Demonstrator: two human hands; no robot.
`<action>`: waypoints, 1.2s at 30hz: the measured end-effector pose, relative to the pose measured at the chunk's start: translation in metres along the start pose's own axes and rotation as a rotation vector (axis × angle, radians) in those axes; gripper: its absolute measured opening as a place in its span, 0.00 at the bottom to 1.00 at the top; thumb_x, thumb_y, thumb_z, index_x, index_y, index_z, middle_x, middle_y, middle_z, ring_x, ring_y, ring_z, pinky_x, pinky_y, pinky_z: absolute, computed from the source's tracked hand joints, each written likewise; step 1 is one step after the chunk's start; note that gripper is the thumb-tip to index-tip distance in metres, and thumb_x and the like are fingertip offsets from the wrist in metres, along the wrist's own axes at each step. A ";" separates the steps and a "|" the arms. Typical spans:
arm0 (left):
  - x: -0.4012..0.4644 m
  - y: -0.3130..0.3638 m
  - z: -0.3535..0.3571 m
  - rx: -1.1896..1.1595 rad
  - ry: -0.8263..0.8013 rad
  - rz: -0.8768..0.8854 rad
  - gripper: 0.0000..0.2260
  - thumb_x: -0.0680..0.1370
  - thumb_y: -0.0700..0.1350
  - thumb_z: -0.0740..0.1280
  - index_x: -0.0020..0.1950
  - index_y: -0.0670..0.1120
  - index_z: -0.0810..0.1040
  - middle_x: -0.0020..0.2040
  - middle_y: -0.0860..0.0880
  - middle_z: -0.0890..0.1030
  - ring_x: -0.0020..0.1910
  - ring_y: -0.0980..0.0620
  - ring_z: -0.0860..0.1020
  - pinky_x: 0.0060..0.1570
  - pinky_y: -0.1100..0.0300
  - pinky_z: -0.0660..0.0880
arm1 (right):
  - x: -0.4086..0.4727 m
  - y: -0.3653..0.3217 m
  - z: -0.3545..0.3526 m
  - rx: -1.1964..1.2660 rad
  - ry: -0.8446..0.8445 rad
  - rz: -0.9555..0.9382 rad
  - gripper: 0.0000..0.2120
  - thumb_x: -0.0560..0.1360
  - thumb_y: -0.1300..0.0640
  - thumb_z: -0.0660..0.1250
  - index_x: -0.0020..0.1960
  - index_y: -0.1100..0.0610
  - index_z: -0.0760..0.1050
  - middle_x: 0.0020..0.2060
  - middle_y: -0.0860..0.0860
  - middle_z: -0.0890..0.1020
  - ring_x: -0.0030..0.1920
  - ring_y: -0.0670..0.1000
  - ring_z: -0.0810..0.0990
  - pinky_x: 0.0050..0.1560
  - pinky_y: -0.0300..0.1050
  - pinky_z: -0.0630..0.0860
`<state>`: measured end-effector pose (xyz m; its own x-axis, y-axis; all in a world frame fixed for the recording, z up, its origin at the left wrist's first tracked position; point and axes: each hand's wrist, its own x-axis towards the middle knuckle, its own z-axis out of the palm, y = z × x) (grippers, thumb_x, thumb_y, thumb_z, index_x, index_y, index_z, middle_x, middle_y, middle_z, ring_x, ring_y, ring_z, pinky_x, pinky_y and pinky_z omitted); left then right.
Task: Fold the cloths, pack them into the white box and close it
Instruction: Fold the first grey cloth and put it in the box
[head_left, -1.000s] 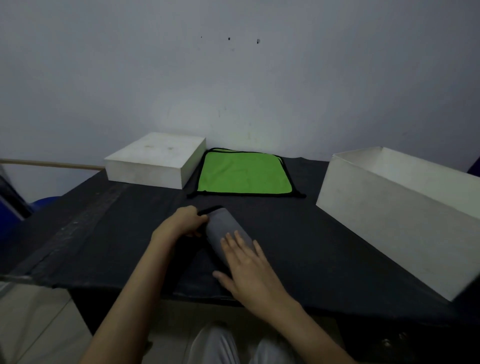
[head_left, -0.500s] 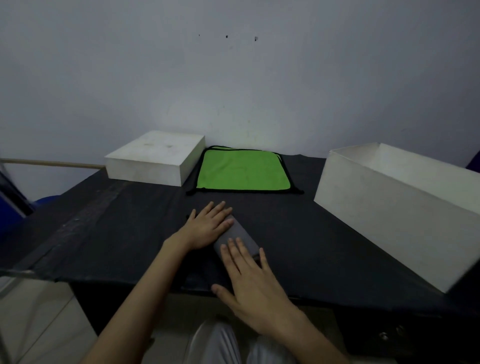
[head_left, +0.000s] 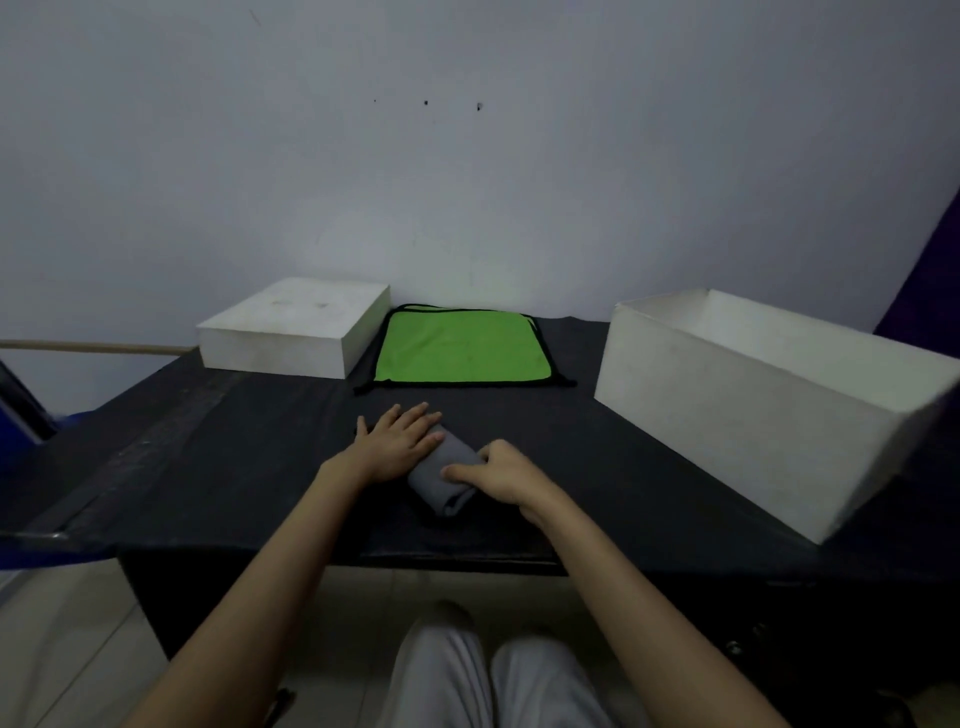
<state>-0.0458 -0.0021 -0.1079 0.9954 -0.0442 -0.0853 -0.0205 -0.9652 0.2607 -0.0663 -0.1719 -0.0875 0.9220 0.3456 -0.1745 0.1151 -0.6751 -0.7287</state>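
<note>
A folded grey cloth (head_left: 443, 480) lies on the black table (head_left: 208, 441) in front of me. My left hand (head_left: 397, 441) lies flat with straight fingers on the cloth's far left end. My right hand (head_left: 501, 473) curls its fingers and thumb round the cloth's right side. A green cloth (head_left: 460, 351) with black trim lies flat at the back of the table. The open white box (head_left: 753, 410) stands at the right. Its white lid (head_left: 296, 330) lies upside face at the back left.
A pale wall rises behind the table. A wooden rod (head_left: 88, 347) runs along the left behind the table. My knees (head_left: 493, 680) show below the table's front edge.
My left hand went from gripping the cloth's end to lying flat on it. My right hand moved from pressing flat on the cloth to curling round its right side.
</note>
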 end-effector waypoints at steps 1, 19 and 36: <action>-0.001 0.001 -0.002 0.000 -0.005 -0.004 0.22 0.80 0.58 0.48 0.74 0.60 0.52 0.78 0.53 0.48 0.77 0.46 0.45 0.70 0.34 0.41 | -0.001 0.000 -0.005 0.132 -0.029 0.010 0.16 0.72 0.52 0.69 0.31 0.56 0.66 0.30 0.52 0.70 0.33 0.49 0.69 0.34 0.42 0.63; 0.033 0.212 -0.123 -0.946 -0.514 0.576 0.17 0.66 0.45 0.75 0.52 0.43 0.79 0.45 0.48 0.84 0.42 0.55 0.82 0.40 0.65 0.79 | -0.025 0.019 -0.343 0.243 -0.265 -0.130 0.15 0.66 0.70 0.69 0.50 0.58 0.74 0.38 0.47 0.85 0.37 0.43 0.84 0.34 0.34 0.79; 0.236 0.343 -0.065 -0.434 -0.768 0.314 0.09 0.80 0.37 0.55 0.54 0.33 0.71 0.43 0.37 0.77 0.39 0.45 0.76 0.38 0.61 0.73 | 0.077 0.106 -0.424 -0.379 0.102 0.461 0.20 0.74 0.64 0.67 0.65 0.67 0.69 0.54 0.60 0.75 0.49 0.57 0.75 0.42 0.51 0.79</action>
<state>0.1885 -0.3271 0.0242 0.6126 -0.5940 -0.5214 -0.0871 -0.7064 0.7024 0.1738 -0.4931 0.1025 0.9370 -0.0890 -0.3379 -0.1979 -0.9321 -0.3033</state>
